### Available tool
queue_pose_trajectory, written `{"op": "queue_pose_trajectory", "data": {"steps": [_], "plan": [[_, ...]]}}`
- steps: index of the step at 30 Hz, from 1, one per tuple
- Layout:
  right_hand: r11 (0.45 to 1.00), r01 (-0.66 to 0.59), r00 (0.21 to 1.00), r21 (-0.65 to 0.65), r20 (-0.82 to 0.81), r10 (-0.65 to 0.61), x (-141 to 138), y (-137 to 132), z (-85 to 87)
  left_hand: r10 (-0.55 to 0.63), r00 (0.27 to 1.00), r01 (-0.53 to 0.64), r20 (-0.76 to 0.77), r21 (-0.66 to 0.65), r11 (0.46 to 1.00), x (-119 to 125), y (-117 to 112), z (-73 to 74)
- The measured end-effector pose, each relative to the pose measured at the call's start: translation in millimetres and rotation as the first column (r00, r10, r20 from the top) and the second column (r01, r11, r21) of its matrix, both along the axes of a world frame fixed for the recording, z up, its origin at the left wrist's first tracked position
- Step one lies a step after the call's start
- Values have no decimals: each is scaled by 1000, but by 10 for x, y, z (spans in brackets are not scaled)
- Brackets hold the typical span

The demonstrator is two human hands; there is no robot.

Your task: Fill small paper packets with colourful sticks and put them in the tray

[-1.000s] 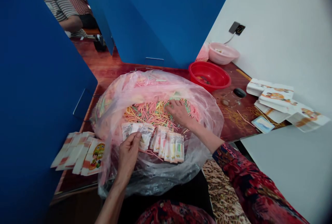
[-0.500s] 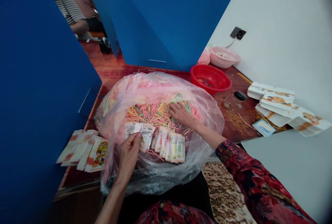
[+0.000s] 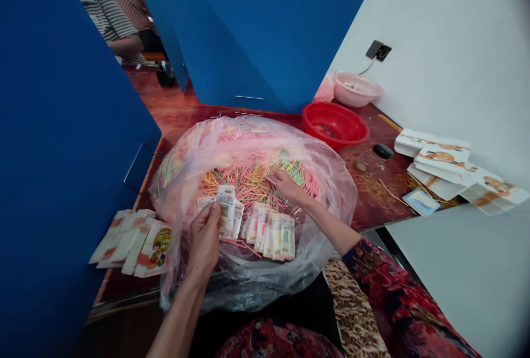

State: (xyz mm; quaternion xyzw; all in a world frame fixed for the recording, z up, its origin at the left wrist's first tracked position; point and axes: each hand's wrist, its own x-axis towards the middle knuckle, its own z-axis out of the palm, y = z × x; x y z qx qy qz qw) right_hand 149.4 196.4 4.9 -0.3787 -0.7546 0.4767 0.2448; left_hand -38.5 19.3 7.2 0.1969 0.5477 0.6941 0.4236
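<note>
From the head camera, a wide, translucent pink plastic bag (image 3: 248, 140) sits open on a polished reddish wooden table (image 3: 385, 209), its crinkled film slumped around a heap of thin pink, yellow and green sticks (image 3: 252, 184). Over the bag's mouth, the left hand (image 3: 202, 239) has its fingers closed, pinching a few flat paper packets (image 3: 226, 209) against the thumb. The right hand (image 3: 287, 185) lies on the sticks, its fingers slightly spread and their tips touching the heap. A row of narrow packets (image 3: 269, 233) lies on the sticks between the hands.

Left of the bag lies a fanned stack of printed paper sachets (image 3: 141, 242). Right of it are a looser pile of glossy white packets (image 3: 447, 164) and a tangle of rubber bands (image 3: 375, 189). Beyond the bag stand a round red plastic basin (image 3: 335, 125) and a paler pink basin (image 3: 356, 90). Further beyond the bag, past a blue partition (image 3: 62, 126), shows a co-worker's striped sleeve (image 3: 110, 21).
</note>
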Motion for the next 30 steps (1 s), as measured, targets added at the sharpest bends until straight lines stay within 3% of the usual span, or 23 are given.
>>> {"op": "queue_pose_trajectory", "data": {"steps": [3, 7, 9, 12, 16, 20, 22, 26, 28, 30], "plan": [[957, -95, 988, -274, -144, 57, -19, -83, 82, -25, 974, -4, 225, 127, 992, 90, 273, 103], [823, -139, 961, -551, -275, -22, -47, -189, 190, -69, 926, -15, 372, 218, 976, 232, 740, 207], [783, -188, 956, -593, -293, 7, -65, -234, 236, -75, 918, -19, 389, 232, 973, 307, 932, 241], [775, -254, 941, -579, -333, 60, -95, -291, 274, -131, 932, 36, 338, 274, 961, 409, 1082, 266], [748, -318, 916, -583, -391, 86, -110, -329, 275, -260, 947, 222, 190, 201, 954, 470, 1055, 230], [635, -408, 884, -656, -457, 97, -72, -320, 267, -241, 958, 212, 154, 183, 960, 461, 979, 169], [611, -406, 877, -680, -477, 51, -54, -306, 268, -263, 952, 231, 156, 195, 953, 472, 959, 169], [638, -346, 890, -688, -456, -9, -46, -271, 264, -327, 929, 287, 171, 221, 932, 522, 958, 248], [708, -299, 890, -640, -455, -36, -38, -261, 249, -252, 944, 190, 212, 274, 943, 519, 963, 290], [824, -175, 876, -538, -468, -119, -12, -265, 214, -154, 953, 69, 260, 311, 948, 473, 944, 303]]}}
